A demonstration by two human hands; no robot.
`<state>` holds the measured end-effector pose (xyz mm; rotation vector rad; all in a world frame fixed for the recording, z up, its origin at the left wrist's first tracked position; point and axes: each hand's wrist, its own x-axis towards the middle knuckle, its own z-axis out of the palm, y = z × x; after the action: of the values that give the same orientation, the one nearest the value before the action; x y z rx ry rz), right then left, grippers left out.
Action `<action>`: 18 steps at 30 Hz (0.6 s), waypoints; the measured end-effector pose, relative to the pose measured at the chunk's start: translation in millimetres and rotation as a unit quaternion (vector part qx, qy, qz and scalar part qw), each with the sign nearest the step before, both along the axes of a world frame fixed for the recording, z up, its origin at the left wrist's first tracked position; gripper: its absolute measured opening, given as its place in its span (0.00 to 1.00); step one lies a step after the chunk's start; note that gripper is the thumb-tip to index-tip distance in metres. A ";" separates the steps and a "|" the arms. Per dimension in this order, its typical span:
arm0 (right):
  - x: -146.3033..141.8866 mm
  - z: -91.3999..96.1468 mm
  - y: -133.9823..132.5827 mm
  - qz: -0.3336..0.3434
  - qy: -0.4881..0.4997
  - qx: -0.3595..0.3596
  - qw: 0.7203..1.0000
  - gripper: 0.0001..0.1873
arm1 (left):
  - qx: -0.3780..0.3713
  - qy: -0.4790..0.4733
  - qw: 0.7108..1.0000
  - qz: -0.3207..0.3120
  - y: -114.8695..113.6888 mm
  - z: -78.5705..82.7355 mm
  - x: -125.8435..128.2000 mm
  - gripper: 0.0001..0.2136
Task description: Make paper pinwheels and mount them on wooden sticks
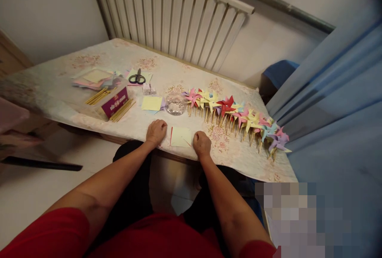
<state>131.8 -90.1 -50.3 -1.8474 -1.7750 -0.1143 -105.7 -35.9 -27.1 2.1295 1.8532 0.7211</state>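
**Table under pale floral cover (pixel 244 162)**

Around a round clear dish (pixel 175 107) of silvery pieces: right, multicoloured paper pinwheels (pixel 227 106); in front, a square pale-green paper (pixel 180 135); left, a yellow-topped paper stack (pixel 151 103), thin golden sticks (pixel 123 110).

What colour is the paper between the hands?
The paper is mostly pale yellow-green, in the head view.

Pale paper square (pixel 180 136) flat on the surface (pixel 140 125)
The pale yellow-green sheet lies near the surface's front edge, between the left hand (pixel 156 131) and the right hand (pixel 202 144), touched by neither. Red shows narrowly along its left side, a thin reddish diagonal line marks its lower right corner, and a tiny dark mark sits near its middle.
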 end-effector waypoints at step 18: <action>-2.3 5.3 -1.5 -0.009 -0.004 -0.025 1.000 0.11 | -0.063 -0.022 0.997 -0.049 -0.4 6.4 13.4 0.11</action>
<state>129.6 -91.6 -45.0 -1.9008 -1.7824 -0.0851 -92.3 -36.3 -20.7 2.0901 1.7103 0.6078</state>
